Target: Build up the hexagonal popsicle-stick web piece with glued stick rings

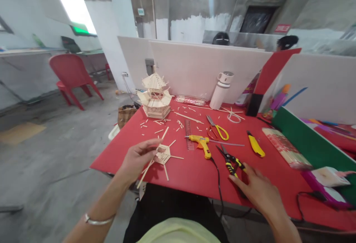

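Left hand (141,157) holds a stick (146,173), right hand (257,188) touches pliers (229,158)

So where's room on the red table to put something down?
Bare patches: front edge between the hexagonal stick frame and glue-gun cord; also between the right hand and large stick packet. It's crowded with stick bits between the pagoda model and scissors.

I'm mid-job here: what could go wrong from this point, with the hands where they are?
The left hand holds a stick close by the hexagonal stick frame, so it might bump the frame. The cord of the glue gun runs over the front edge of the table; a reach across could snag it. The right hand is at the pliers.
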{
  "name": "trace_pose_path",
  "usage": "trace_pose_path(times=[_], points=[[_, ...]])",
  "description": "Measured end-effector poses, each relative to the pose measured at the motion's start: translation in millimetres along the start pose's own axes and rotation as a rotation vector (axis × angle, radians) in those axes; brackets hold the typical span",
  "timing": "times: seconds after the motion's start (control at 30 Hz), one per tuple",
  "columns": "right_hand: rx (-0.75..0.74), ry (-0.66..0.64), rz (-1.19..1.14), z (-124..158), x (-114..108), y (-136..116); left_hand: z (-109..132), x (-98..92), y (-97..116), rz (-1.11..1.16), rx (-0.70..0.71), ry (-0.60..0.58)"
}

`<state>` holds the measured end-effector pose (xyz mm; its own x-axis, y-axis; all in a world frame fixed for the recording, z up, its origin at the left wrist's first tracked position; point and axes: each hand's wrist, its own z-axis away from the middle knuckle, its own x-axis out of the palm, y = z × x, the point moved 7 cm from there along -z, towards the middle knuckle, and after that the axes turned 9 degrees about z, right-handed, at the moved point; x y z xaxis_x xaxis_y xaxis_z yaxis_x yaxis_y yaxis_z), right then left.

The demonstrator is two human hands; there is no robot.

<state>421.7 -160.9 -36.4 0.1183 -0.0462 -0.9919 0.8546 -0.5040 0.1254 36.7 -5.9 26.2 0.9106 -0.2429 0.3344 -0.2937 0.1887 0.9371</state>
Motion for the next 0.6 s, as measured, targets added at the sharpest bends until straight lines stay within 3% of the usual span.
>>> trace_pose_path(times=[0.1,0.2,0.27,0.4,0.5,0.6], points=[[-0.073,0.269,-0.110,-2,-29,-19,-3,-29.1,23,-0.250,0.100,-0.001],[-0.298,0.438,-0.356,2,-56,-75,-17,-53.0,27,-0.417,0.113,0.058],[-0.450,0.434,-0.486,6,-64,-123,-27,-63.7,21,-0.500,0.122,0.108],[-0.579,0.335,-0.566,8,-59,-199,-36,-65.3,-4,-0.733,0.123,0.082],[-0.607,0.279,-0.603,2,-49,-227,-35,-59.9,-14,-0.880,0.183,0.044],[-0.602,0.279,-0.661,-3,-39,-236,-32,-58.5,-19,-0.977,0.205,0.035]])
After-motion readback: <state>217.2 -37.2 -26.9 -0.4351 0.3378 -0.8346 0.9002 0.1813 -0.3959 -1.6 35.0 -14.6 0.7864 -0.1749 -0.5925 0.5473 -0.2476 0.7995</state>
